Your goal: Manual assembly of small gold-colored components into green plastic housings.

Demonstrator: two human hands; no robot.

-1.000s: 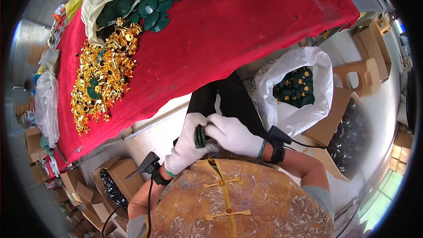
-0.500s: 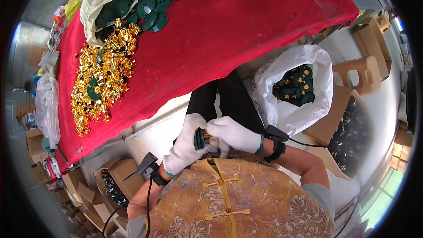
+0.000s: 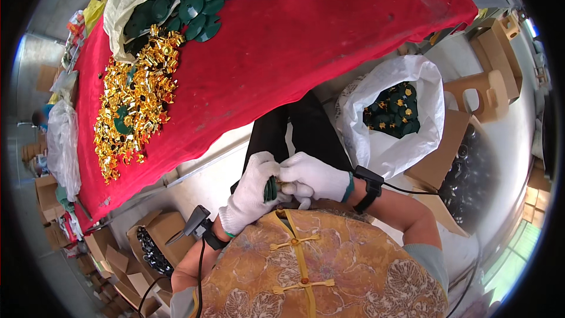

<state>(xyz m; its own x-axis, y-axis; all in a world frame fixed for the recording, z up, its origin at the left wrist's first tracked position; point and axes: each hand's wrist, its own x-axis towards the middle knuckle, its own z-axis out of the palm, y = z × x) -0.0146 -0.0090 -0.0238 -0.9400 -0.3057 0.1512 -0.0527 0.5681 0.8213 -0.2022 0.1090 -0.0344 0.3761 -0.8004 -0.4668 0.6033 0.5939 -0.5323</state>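
Both my hands wear white knitted gloves and meet over my lap. My left hand [image 3: 252, 193] is closed around a small stack of dark green round discs [image 3: 270, 189], their edges showing beside its fingers. Close against it, my right hand [image 3: 318, 178] has its fingers pinched at the side of the stack. A bit of gold [image 3: 281, 181] shows between the fingertips, mostly hidden by the glove. Whether it is fixed to a disc, I cannot tell.
On the red-covered table [image 3: 282, 41] lie a heap of shiny gold pieces [image 3: 138, 97] and green discs [image 3: 200, 3] spilling from a pale sack [image 3: 132, 0]. To my right stands a white sack [image 3: 426, 132] holding green discs with gold pieces on them. Cardboard boxes [image 3: 170, 232] flank me.
My right hand has shifted slightly at the stack, and less gold shows between its fingers. My left hand keeps its hold on the green discs.
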